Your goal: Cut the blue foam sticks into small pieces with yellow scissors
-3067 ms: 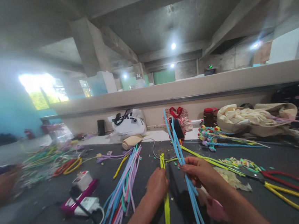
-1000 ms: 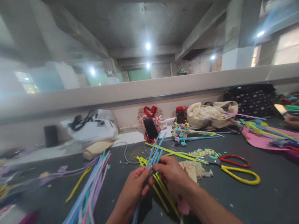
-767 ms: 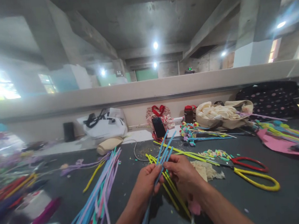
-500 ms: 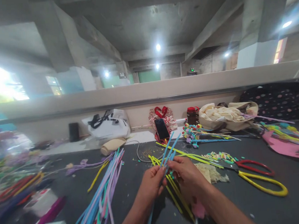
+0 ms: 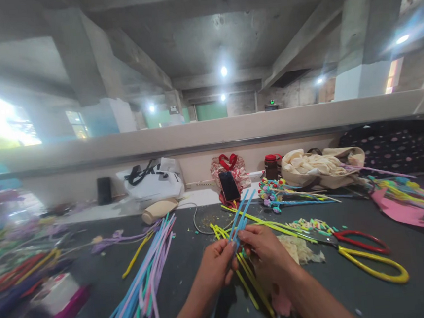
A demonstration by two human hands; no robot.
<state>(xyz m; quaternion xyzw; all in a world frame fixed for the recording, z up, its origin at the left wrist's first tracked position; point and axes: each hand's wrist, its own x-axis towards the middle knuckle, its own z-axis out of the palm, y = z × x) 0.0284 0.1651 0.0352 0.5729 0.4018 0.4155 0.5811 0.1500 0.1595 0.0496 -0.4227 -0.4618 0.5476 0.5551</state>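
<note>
Blue pipe cleaners [image 5: 243,211] stand up between my two hands, their tips pointing away from me. My left hand [image 5: 216,263] pinches them from the left, fingers curled. From the right, my right hand [image 5: 265,249] has its thumb and fingertips closed on the same blue strands. Yellow-green pipe cleaners [image 5: 246,274] lie on the dark table beneath the hands. Scissors [image 5: 369,254] with one red and one yellow handle rest right of my right hand. A bundle of purple, blue and teal pipe cleaners [image 5: 144,278] lies to the left.
A phone [image 5: 229,186] leans on a patterned bag at the back, near a dark bottle [image 5: 271,166] with a red lid. Small finished-looking bunches [image 5: 270,193] lie before a cloth bag [image 5: 320,167]. A white bag [image 5: 154,179] stands back left.
The view has shifted slightly, so the table items sit a little lower. Both hands remain on the blue pipe cleaners, with only a slight change in finger position.
</note>
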